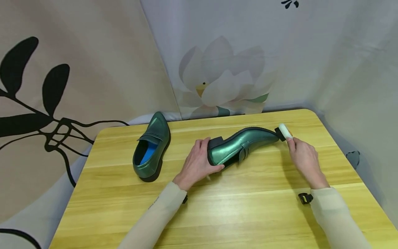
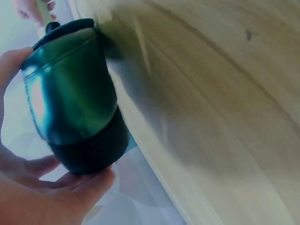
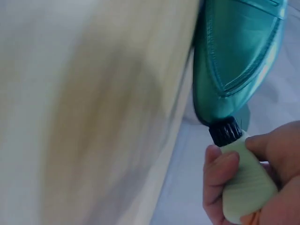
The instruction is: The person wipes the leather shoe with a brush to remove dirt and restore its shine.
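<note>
A shiny green loafer (image 1: pixel 256 138) lies tilted in my left hand (image 1: pixel 199 159), its toe pointing right and its black sole turned toward the back. My left fingers (image 2: pixel 89 192) wrap the black heel (image 2: pixel 93 150), with the thumb at the shoe's opening. My right hand (image 1: pixel 306 157) grips a small brush by its pale handle (image 3: pixel 248 180), thumb and fingers around it. The brush's black head (image 3: pixel 226 130) meets the tip of the loafer's toe. To the left, a matching green loafer (image 1: pixel 160 133) with a blue insole stands upright on the table.
The wooden table (image 1: pixel 236 214) has rounded back corners, with its back edge near a hanging cloth (image 1: pixel 314 62) printed with a flower. Another cloth part with dark leaves (image 1: pixel 23 65) hangs at the left. A small black device (image 1: pixel 305 198) shows at my right cuff.
</note>
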Motion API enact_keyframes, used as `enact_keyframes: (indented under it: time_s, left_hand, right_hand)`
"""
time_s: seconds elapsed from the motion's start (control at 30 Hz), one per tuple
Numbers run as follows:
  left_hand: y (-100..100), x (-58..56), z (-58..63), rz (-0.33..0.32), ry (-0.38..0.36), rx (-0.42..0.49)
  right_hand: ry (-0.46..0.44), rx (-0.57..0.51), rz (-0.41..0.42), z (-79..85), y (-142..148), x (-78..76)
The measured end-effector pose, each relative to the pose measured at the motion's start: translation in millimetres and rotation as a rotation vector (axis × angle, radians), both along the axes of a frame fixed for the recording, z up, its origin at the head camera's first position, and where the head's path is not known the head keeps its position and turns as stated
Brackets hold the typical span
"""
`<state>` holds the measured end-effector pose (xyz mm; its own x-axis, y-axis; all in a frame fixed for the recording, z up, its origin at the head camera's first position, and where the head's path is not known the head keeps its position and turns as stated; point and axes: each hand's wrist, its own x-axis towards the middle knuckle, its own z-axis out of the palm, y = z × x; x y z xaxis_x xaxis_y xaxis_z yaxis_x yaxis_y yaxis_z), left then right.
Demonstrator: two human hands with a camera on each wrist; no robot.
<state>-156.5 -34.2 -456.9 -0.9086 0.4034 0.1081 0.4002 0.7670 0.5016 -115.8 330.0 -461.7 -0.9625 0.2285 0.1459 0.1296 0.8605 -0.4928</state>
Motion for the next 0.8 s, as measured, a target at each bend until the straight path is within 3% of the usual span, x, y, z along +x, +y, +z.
enact_keyframes:
  time_s: [0.17,0.4,0.63,0.8]
  left_hand:
    - [-1.6,0.1,0.8,-0.006,-0.065,-0.050]
    - [-1.4,-1.7,2.7,0.000,-0.111,-0.092]
    - [0.9,-3.7,4.8,0.025,-0.125,-0.113]
    - [3.2,-3.2,6.0,0.046,-0.146,-0.106]
  right_hand:
    - [0.022,-0.034,0.009,2.8,-4.2,-6.5]
    - [-0.041,-0.041,-0.024,-2.7,2.4,-7.8]
    - [0.208,-0.006,0.079,8.7,-31.9,-6.1]
    - [0.295,0.004,0.215,13.8,-70.2,-3.6]
